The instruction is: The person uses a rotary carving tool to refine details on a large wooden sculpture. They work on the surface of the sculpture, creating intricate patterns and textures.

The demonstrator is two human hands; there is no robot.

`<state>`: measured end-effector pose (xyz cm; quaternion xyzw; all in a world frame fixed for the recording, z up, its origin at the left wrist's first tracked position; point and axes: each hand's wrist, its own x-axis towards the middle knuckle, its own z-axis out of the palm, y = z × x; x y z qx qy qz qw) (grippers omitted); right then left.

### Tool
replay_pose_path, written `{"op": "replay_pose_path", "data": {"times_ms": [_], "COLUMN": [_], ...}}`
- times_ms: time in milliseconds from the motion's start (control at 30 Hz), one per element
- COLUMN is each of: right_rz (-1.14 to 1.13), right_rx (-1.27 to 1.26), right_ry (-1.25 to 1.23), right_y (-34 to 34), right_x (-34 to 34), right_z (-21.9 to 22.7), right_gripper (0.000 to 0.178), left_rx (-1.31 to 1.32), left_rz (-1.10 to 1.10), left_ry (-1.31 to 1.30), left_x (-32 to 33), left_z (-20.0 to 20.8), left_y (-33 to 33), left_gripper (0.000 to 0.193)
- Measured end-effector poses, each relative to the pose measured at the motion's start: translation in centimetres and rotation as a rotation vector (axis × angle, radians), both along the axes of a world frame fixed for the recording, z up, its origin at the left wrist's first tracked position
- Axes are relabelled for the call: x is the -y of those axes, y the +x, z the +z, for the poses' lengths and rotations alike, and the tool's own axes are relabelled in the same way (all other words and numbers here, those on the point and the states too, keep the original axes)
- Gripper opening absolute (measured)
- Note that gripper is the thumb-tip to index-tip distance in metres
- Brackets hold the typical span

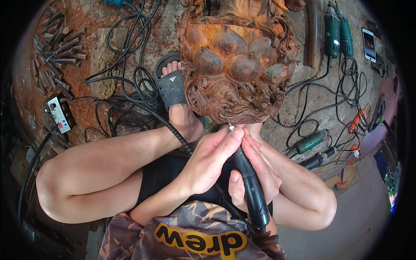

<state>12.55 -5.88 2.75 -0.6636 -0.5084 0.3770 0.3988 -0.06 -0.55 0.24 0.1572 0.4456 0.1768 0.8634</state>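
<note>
Both hands are closing around a black rotary carving handpiece (250, 182). The right hand (255, 169) is gripping its body from below, and the left hand (210, 162) is pinching it near the metal tip. The tip is touching the lower edge of a reddish wooden carving (236, 60), which is standing on the floor (108, 17) between the person's legs. Green power tools (338, 28) are lying well apart.

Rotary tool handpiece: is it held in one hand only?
No: both the left hand and the right hand grip the black rotary tool handpiece, its bit at the reddish wood carving.
</note>
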Motion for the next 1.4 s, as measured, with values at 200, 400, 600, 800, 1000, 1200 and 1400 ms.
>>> {"op": "replay_pose_path", "data": {"times_ms": [200,400,600,800,1000,1200,1400], "right_rz": [0.000,-0.014,0.010,0.014,0.011,0.018,0.005], "right_rx": [-0.007,-0.022,0.000,-0.013,-0.080,-0.118,-0.079], "right_ry": [0.013,-0.008,-0.005,-0.025,-0.063,-0.038,-0.008], "right_y": [0.0,0.2,0.3,0.5,1.5,2.7,2.5], "right_x": [-0.3,-0.5,-0.4,-0.1,0.5,0.4,0.1], "right_z": [-0.1,-0.1,0.0,0.2,0.5,-0.6,-1.1], "right_gripper": [0.044,0.045,0.045,0.046,0.047,0.048,0.046], "left_rx": [-0.011,0.001,-0.014,-0.020,-0.009,-0.050,-0.019], "left_rz": [0.059,0.036,0.041,-0.003,-0.049,-0.149,-0.068], "left_ry": [-0.077,-0.056,-0.051,-0.040,-0.045,0.012,0.007], "left_x": [0.0,-0.2,-0.1,0.1,0.0,-1.1,-1.1], "left_z": [0.3,0.3,0.2,0.1,0.5,0.7,0.5], "left_y": [0.2,0.2,0.3,0.1,0.6,1.5,1.6], "left_gripper": [0.041,0.040,0.040,0.041,0.046,0.052,0.050]}}
